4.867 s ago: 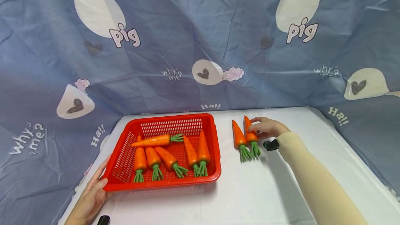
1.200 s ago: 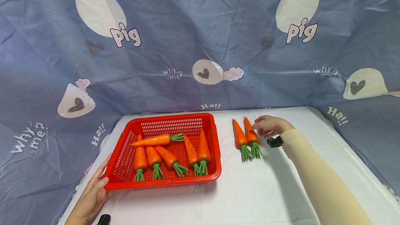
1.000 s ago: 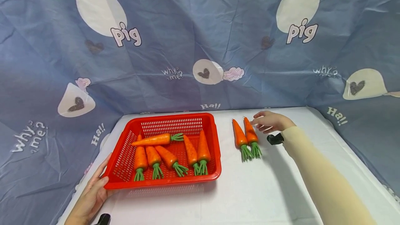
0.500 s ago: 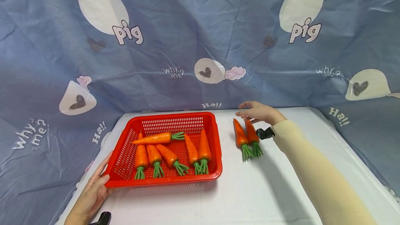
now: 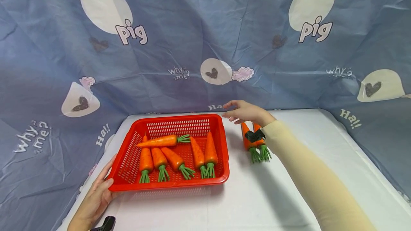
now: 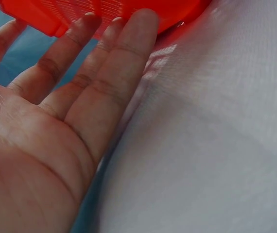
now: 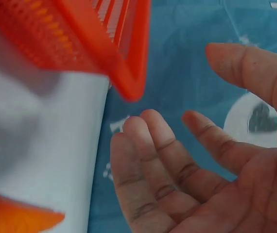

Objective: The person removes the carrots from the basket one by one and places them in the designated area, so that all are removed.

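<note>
My left hand (image 5: 96, 197) rests with straight fingers against the left side of a red plastic basket (image 5: 167, 187), at its near corner. The left wrist view shows the fingertips (image 6: 143, 22) right at the slotted basket wall. Inside the basket lie several orange carrots (image 5: 210, 150) with green stem ends, one crosswise over others. My right hand (image 5: 245, 111) is in the air beside the basket's far right corner, fingers spread and holding nothing. Below its wrist, two carrots (image 5: 252, 143) lie side by side on the table, partly hidden by the wrist and its black strap.
A white cloth covers the table (image 5: 257, 199). Behind it and along the sides hangs a blue printed curtain (image 5: 179, 45), close to the table's far edge. The basket's rim (image 7: 129, 87) stands up near the right fingertips in the right wrist view.
My right hand has let go of the right-hand carrot, lifted, and moved left over the pair toward the basket's far right corner. The left hand and the carrots stay about where they were.
</note>
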`<state>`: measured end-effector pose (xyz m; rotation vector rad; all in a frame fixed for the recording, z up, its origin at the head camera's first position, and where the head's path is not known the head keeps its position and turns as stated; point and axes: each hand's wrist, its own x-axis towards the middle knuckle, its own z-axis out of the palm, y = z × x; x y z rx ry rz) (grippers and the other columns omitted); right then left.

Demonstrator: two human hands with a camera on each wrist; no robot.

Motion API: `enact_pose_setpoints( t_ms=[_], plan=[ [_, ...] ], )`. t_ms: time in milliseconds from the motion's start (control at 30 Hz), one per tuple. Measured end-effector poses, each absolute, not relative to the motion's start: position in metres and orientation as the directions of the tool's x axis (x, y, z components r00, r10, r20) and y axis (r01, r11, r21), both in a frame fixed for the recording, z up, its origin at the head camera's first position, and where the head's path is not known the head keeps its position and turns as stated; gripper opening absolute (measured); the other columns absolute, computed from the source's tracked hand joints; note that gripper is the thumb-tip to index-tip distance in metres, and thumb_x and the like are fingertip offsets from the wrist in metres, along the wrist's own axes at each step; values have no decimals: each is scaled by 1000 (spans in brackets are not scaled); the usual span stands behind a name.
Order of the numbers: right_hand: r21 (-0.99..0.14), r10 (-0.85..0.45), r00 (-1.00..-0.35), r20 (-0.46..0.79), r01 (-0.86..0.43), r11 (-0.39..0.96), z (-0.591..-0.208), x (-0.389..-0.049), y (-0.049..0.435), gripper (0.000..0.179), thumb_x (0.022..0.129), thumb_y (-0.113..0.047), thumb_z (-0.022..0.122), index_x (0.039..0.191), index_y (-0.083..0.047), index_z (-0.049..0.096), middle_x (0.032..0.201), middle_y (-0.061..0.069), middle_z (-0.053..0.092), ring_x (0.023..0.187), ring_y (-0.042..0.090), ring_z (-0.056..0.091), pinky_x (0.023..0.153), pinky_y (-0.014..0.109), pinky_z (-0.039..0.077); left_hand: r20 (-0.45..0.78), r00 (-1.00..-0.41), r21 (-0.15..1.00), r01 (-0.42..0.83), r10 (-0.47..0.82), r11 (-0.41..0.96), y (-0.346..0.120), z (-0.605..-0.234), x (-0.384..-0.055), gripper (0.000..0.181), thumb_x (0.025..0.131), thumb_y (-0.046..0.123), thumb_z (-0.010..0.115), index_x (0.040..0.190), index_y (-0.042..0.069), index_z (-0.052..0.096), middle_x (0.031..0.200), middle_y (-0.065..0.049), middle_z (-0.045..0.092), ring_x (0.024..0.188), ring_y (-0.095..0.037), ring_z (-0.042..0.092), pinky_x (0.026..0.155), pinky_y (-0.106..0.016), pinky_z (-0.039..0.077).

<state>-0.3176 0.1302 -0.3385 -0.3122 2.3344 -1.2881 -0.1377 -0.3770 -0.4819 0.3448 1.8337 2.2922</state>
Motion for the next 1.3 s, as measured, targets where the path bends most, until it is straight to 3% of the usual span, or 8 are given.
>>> enact_pose_setpoints(
  t_ms=[267,467,600,833,1100,1300],
  plan=[
    [-859,-470,-847,-247,-33,511,-338,-323,101,52,94,-31,68,140,-13,52,120,21,61,108,33,62,98,43,55,72,-951,974,3,301,-225,-371,-484,-143,64,107,8,29,163,30,7,152,19,40,129,-2,56,98,-27,53],
    [-897,-530,-821,-213,-51,440,-344,-328,70,48,94,-26,68,138,-12,54,121,13,63,120,40,57,101,49,52,64,-954,977,0,293,-213,-371,-484,-145,63,107,9,29,163,30,8,152,18,40,129,-1,56,98,-25,53],
    [-909,-575,-795,-196,-72,410,-354,-329,43,50,94,-24,69,139,-9,54,121,10,65,118,39,58,102,52,49,43,-961,980,-14,275,-201,-372,-484,-144,63,107,10,30,163,31,9,150,20,41,128,0,56,98,-24,53],
    [-900,-630,-747,-212,-102,425,-362,-327,-1,54,93,-25,70,141,-8,52,135,14,58,117,32,60,103,51,49,21,-963,982,-31,270,-185,-372,-484,-142,63,107,12,30,162,33,8,152,20,37,128,1,55,98,-24,52],
    [-938,-676,-709,-202,-58,341,-377,-323,-43,58,93,-27,71,144,-9,51,133,7,59,119,34,60,103,51,50,23,-964,979,-32,265,-201,-377,-482,-136,63,107,11,29,162,33,8,150,21,39,126,1,56,97,-24,53],
    [-959,-675,-717,-173,-33,282,-391,-317,-58,48,94,-22,70,139,-12,56,123,6,68,117,30,62,101,52,49,24,-968,981,-26,250,-195,-375,-481,-139,63,107,11,30,162,33,10,149,22,40,125,1,57,96,-24,54]
  ],
)
